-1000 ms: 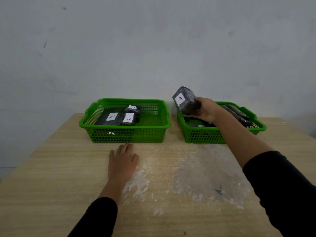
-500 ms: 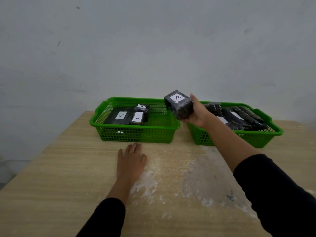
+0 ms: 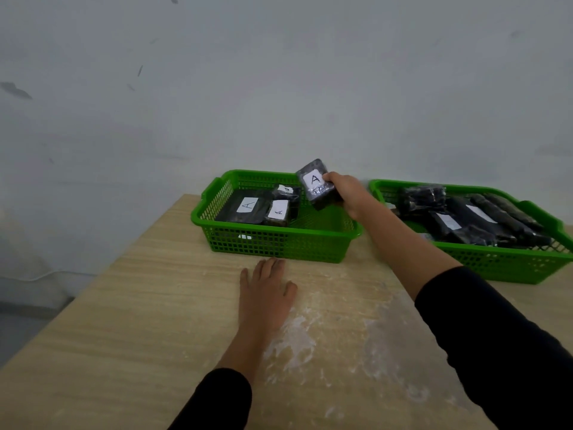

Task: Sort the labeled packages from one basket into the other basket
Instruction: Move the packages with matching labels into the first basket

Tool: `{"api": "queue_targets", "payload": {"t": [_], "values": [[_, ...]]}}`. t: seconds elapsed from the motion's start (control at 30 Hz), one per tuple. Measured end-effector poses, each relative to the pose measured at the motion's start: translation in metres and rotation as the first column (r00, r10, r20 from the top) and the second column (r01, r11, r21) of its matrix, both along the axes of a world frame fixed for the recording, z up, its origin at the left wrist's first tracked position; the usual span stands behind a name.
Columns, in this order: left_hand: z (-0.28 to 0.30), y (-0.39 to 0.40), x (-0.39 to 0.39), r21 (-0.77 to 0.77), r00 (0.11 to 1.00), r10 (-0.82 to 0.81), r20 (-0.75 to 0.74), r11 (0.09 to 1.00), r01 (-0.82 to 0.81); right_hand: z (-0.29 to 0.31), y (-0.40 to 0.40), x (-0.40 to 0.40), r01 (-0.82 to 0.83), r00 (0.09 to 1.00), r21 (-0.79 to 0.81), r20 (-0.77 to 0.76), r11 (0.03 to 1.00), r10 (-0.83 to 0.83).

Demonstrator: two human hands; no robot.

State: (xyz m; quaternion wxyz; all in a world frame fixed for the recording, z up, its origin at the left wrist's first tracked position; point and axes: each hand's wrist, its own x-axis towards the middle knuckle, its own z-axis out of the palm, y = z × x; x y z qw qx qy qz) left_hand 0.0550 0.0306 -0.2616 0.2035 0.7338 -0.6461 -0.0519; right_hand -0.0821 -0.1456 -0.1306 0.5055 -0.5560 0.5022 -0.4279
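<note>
Wrapped package (image 3: pixel 317 184) moved over left basket (image 3: pixel 279 242), seemingly glossy

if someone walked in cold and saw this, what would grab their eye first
Most likely the two bright green baskets side by side at the table's far edge, the left basket and the right basket. Next, the right hand holding a black package marked A over the left basket, which already has A-labelled packs. The left hand lies flat on the wooden table.

Bare room, scuffed wall (image 3: pixel 279 88), worn table (image 3: pixel 139 321)
</note>
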Motion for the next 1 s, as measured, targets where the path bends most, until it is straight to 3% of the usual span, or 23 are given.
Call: {"api": "queue_targets", "payload": {"t": [0.1,0.33,0.53,0.63,0.8,1.0], "values": [[0.0,0.001,0.0,-0.029,1.0,0.008,-0.006,1.0,-0.008,-0.006,-0.016,0.014,0.086,0.989,-0.031,-0.122,0.996,-0.089],[-0.002,0.001,0.001,-0.056,1.0,0.009,-0.02,0.998,-0.01,-0.028,-0.043,0.04,0.219,0.951,0.122,-0.25,0.968,-0.184],[-0.001,0.001,0.001,-0.046,1.0,0.015,-0.009,0.999,-0.016,-0.037,-0.048,0.044,0.096,0.926,0.161,-0.376,0.982,-0.029],[-0.001,0.001,0.0,-0.043,1.0,0.008,-0.024,0.999,-0.009,-0.038,-0.051,0.042,0.128,0.915,0.13,-0.398,0.983,-0.067],[-0.001,0.0,0.0,-0.031,1.0,0.002,-0.024,1.0,-0.003,-0.041,-0.053,0.033,0.076,0.796,-0.001,-0.602,0.997,-0.061],[0.0,0.001,0.001,-0.014,1.0,0.0,-0.02,1.0,0.0,-0.037,-0.043,0.033,-0.034,0.784,0.058,-0.617,0.998,0.063]]}}
